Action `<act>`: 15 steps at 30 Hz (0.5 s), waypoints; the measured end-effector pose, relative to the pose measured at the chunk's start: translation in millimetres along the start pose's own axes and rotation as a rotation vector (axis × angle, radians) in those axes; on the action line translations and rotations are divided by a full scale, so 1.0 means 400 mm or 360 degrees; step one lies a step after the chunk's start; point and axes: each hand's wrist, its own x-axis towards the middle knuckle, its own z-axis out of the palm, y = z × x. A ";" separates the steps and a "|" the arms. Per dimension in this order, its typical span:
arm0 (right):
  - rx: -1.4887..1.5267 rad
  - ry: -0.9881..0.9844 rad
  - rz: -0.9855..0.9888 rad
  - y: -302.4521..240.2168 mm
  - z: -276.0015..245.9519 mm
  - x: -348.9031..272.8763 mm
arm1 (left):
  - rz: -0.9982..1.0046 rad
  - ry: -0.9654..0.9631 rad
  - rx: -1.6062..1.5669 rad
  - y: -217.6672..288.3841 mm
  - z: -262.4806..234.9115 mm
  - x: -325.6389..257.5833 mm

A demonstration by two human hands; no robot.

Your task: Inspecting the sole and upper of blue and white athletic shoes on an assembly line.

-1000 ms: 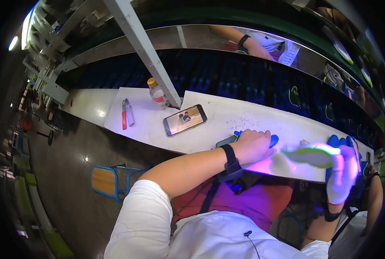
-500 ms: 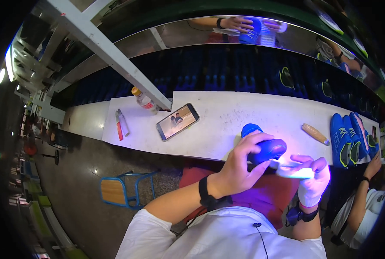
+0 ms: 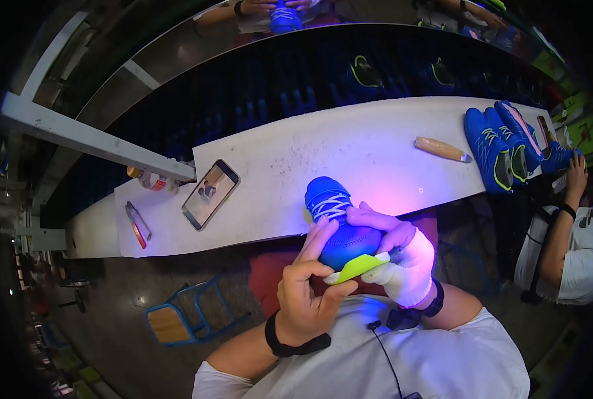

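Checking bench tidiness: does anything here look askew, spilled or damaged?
Nothing looks spilled or damaged. The left hand and gloved right hand hold a blue sneaker with a yellow-green sole. A smartphone lies slanted on the white bench, near a wooden-handled tool.

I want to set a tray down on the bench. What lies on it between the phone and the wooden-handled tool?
In the head view, the bench is bare white top between the phone and the wooden-handled tool. The held blue shoe overlaps only its near edge.

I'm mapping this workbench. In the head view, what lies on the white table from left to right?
Red pen-like tool → small bottle → phone → wooden-handled tool → blue shoes.
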 end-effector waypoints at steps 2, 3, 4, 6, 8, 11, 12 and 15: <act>-0.0007 -0.0008 -0.0036 0.003 0.000 -0.009 | -0.0050 0.0031 -0.0077 -0.005 0.012 -0.018; -0.0025 -0.0030 -0.0065 0.005 -0.001 -0.012 | -0.0038 0.0067 -0.0110 -0.009 0.014 -0.026; -0.0021 -0.0015 -0.0052 0.005 -0.001 -0.014 | -0.0053 0.0044 -0.0124 -0.010 0.011 -0.033; -0.0048 -0.0049 -0.0102 0.007 -0.003 -0.018 | -0.0052 0.0017 -0.0153 -0.016 0.004 -0.046; -0.0025 -0.0051 -0.0093 0.009 -0.006 -0.020 | -0.0053 -0.0009 -0.0163 -0.021 -0.001 -0.053; -0.0094 -0.0140 -0.0065 0.006 -0.020 -0.018 | -0.0045 -0.0017 -0.0190 -0.012 -0.008 -0.042; -0.0221 -0.0229 -0.0085 0.004 -0.027 -0.014 | -0.0044 0.0019 -0.0221 -0.004 -0.011 -0.031; -0.0496 -0.0428 -0.0132 -0.005 -0.048 0.004 | -0.0218 -0.0004 -0.0208 0.038 -0.026 0.012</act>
